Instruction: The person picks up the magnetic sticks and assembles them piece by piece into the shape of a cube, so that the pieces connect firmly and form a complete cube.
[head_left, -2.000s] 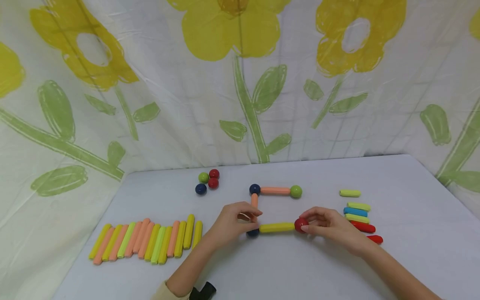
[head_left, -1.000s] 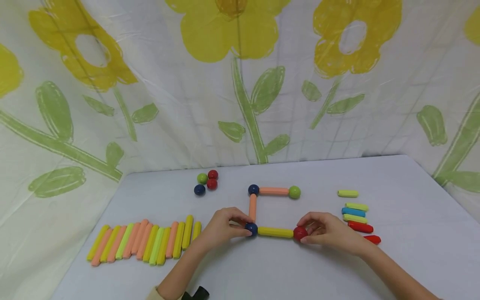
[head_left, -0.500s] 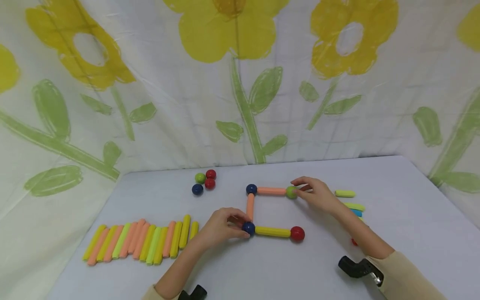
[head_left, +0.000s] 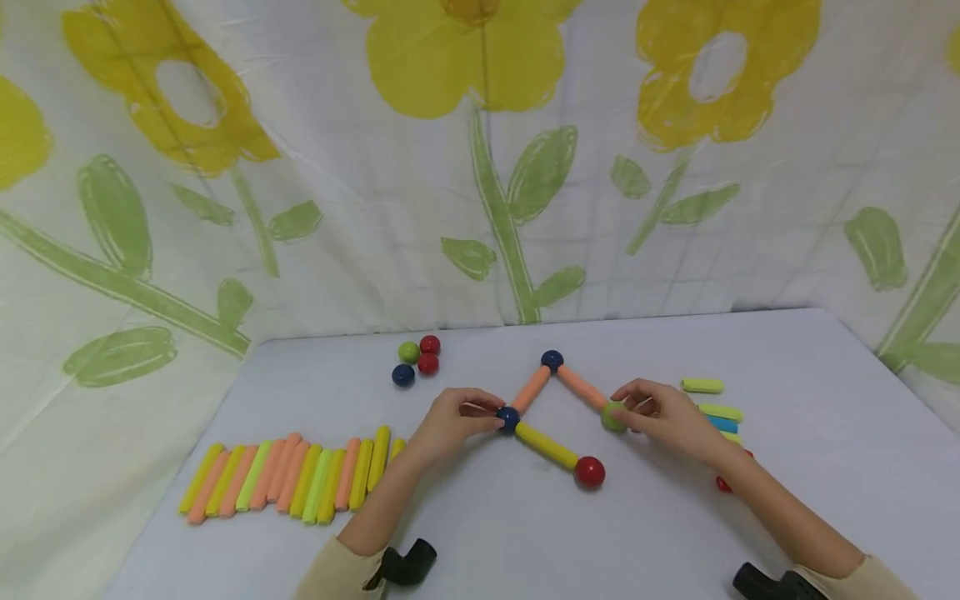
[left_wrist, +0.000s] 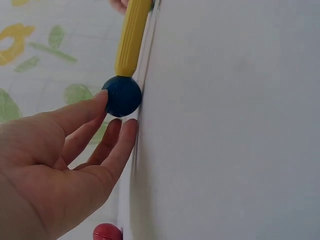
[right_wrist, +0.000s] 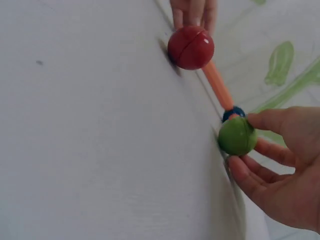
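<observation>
In the head view, balls and rods joined end to end form a bent chain on the table. My left hand [head_left: 456, 427] pinches its left corner, a dark blue ball [left_wrist: 122, 96], between thumb and fingers. From that ball a yellow rod [head_left: 547, 446] slants down to a red ball [head_left: 590, 472], and an orange rod [head_left: 532, 389] rises to a second dark blue ball [head_left: 552, 360]. Another orange rod [head_left: 582, 387] runs from there down to a green ball [right_wrist: 237, 136], which my right hand [head_left: 671, 419] pinches. The red ball is untouched, between the two hands.
A row of yellow, orange and lime rods [head_left: 285, 475] lies at the left. Several loose balls [head_left: 403, 375] sit at the back left. Shorter rods [head_left: 702, 386] in lime, blue and red lie right of my right hand, partly hidden by that arm.
My right hand has left the red ball and taken the green one. The chain has turned clockwise, its top blue ball moving right and the green ball coming nearer. My left hand stays at its blue ball.
</observation>
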